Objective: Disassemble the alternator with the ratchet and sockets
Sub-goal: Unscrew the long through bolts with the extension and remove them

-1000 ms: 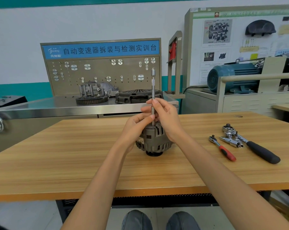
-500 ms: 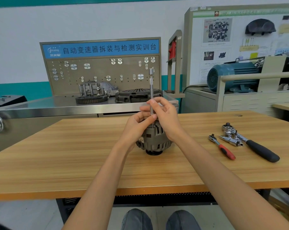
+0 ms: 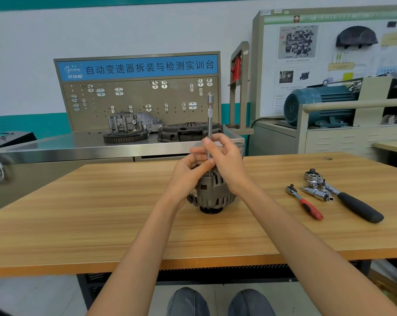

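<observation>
The alternator [image 3: 212,192] stands upright near the middle of the wooden surface [image 3: 79,224], pulley end down. A long extension bar [image 3: 210,126] rises straight up from its top, and compared with a second ago the bar sits at much the same height and tilt, with the fingers shifted only slightly along it. The right hand [image 3: 227,163] has its grip pinched around the lower part of the bar. The left hand [image 3: 188,169] has its grip curled on the bar's base just above the alternator, thumb pressed against the shaft. The bar's lower end and the alternator's top are hidden behind both hands, so what the bar seats on cannot be made out. To the right lie two ratchets: a small one with a red handle [image 3: 304,202] and a larger one with a black handle [image 3: 348,199]. Between them is a cluster of shiny sockets [image 3: 316,192], too bunched to count.
</observation>
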### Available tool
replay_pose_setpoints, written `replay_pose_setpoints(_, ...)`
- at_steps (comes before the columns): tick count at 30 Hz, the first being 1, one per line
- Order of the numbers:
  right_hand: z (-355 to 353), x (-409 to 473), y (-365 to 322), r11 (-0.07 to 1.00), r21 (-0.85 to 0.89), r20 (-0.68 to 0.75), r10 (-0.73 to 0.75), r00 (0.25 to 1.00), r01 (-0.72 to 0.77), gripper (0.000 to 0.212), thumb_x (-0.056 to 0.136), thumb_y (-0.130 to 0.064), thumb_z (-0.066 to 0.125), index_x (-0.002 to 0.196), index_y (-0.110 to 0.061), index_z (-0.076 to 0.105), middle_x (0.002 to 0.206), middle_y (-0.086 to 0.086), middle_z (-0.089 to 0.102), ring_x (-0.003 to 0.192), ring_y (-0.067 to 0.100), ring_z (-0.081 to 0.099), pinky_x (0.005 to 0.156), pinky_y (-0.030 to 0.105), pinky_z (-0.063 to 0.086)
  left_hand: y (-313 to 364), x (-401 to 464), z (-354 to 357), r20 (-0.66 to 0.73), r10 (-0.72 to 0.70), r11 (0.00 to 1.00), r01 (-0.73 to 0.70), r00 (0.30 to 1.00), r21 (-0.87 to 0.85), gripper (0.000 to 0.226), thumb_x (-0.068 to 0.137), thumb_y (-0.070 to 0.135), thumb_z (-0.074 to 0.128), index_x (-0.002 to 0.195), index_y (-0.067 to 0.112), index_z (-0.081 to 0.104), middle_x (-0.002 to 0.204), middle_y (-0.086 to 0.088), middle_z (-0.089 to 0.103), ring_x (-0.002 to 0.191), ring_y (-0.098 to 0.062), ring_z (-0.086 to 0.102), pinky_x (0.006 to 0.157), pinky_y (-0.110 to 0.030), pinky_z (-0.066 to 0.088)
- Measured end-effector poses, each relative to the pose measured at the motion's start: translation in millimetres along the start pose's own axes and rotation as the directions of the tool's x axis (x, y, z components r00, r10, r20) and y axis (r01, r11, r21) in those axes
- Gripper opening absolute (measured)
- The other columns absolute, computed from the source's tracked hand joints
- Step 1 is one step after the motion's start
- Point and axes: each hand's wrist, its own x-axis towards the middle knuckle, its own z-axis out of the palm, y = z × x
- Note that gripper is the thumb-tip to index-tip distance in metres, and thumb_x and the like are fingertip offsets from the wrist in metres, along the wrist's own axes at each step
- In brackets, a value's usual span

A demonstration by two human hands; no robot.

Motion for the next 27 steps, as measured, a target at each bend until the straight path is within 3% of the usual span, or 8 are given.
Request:
replay_pose_setpoints(2, -0.5, -0.3, -0.3, 1.0, -0.017, 0.004, -0.02, 1.0, 0.02, 0.011, 0.097, -0.024, 0.05, 0.096, -0.015, 0.057, 0.081, -0.003, 0.073, 0.082, 0.009, 0.07, 0.082, 0.028, 0.054, 0.3, -0.4, 0.4, 0.006, -0.001, 1.0, 0.001, 1.0, 0.006, 0.009, 0.09, 0.021, 0.065, 0.097, 0.016, 0.066, 0.093, -0.002, 0.071, 0.087, -0.011, 0.067, 0.071, -0.017, 0.051)
replay_pose_setpoints(5, -2.3, -0.9, -1.8, 0.999, -0.011, 0.022, -0.039, 0.999, 0.039, 0.017, 0.099, -0.02, 0.045, 0.095, -0.013, 0.06, 0.079, -0.006, 0.072, 0.077, 0.005, 0.069, 0.069, 0.015, 0.052, 1.1, -1.2, -0.1, 0.024, -0.011, 1.0, 0.011, 1.0, -0.011, 0.011, 0.092, 0.022, 0.062, 0.099, 0.017, 0.069, 0.092, 0.003, 0.074, 0.088, -0.007, 0.068, 0.068, -0.014, 0.05)
replay_pose_setpoints(9, -3.6, -1.4, -2.9, 0.999, -0.022, 0.031, -0.038, 0.999, 0.038, 0.023, 0.101, -0.019, 0.04, 0.098, -0.016, 0.062, 0.079, -0.007, 0.073, 0.076, 0.005, 0.069, 0.064, 0.011, 0.049, 2.2, -1.8, -3.3, 0.042, -0.016, 0.999, 0.017, 0.999, -0.035, 0.017, 0.093, 0.022, 0.06, 0.103, 0.017, 0.071, 0.093, 0.003, 0.075, 0.089, -0.008, 0.07, 0.066, -0.014, 0.05)
replay_pose_setpoints(13, -1.4, -1.6, -2.1, 1.0, -0.013, 0.038, -0.021, 0.999, 0.022, 0.023, 0.101, -0.024, 0.04, 0.106, -0.025, 0.062, 0.083, -0.008, 0.073, 0.085, 0.004, 0.068, 0.077, 0.016, 0.053, 2.2, -0.7, -1.5, -0.002, -0.013, 1.0, 0.013, 1.0, -0.017, 0.012, 0.089, 0.02, 0.065, 0.099, 0.016, 0.07, 0.092, 0.0, 0.074, 0.088, -0.01, 0.069, 0.067, -0.017, 0.051)
replay_pose_setpoints(16, -0.6, -0.2, -0.9, 1.0, -0.011, 0.011, 0.001, 1.0, -0.001, 0.02, 0.096, -0.031, 0.05, 0.111, -0.02, 0.059, 0.085, -0.006, 0.074, 0.089, 0.004, 0.068, 0.087, 0.024, 0.052, 0.9, 0.3, 1.5, -0.023, -0.017, 1.0, 0.017, 1.0, -0.002, 0.014, 0.088, 0.02, 0.066, 0.1, 0.012, 0.067, 0.098, -0.009, 0.072, 0.09, -0.015, 0.067, 0.073, -0.02, 0.052)
replay_pose_setpoints(21, -2.2, -1.4, 0.1, 1.0, -0.01, 0.026, -0.026, 0.999, 0.026, 0.01, 0.095, -0.023, 0.053, 0.092, -0.015, 0.056, 0.08, -0.006, 0.074, 0.082, 0.008, 0.07, 0.075, 0.015, 0.053, 2.9, -0.3, 2.8, -0.004, -0.012, 1.0, 0.012, 1.0, 0.017, 0.009, 0.091, 0.02, 0.063, 0.1, 0.02, 0.066, 0.093, 0.004, 0.071, 0.088, -0.006, 0.066, 0.071, -0.015, 0.048)
replay_pose_setpoints(24, -4.4, -1.6, 0.2, 0.998, -0.039, 0.023, -0.048, 0.999, 0.049, 0.012, 0.096, -0.023, 0.051, 0.092, -0.017, 0.061, 0.085, -0.005, 0.073, 0.086, 0.009, 0.069, 0.079, 0.02, 0.053, 4.2, -2.8, 0.1, 0.043, -0.009, 0.999, 0.007, 0.999, 0.034, 0.012, 0.094, 0.024, 0.058, 0.101, 0.022, 0.068, 0.093, 0.008, 0.073, 0.09, -0.004, 0.067, 0.069, -0.012, 0.048)
replay_pose_setpoints(27, -5.5, -2.5, -0.1, 0.997, -0.042, 0.032, -0.062, 0.998, 0.063, 0.014, 0.098, -0.022, 0.048, 0.094, -0.019, 0.061, 0.088, -0.003, 0.072, 0.086, 0.007, 0.068, 0.072, 0.018, 0.051, 6.7, -5.5, -2.8, 0.081, 0.003, 0.998, -0.008, 0.997, 0.058, 0.019, 0.097, 0.025, 0.053, 0.101, 0.023, 0.071, 0.094, 0.006, 0.075, 0.091, -0.005, 0.068, 0.069, -0.013, 0.049)
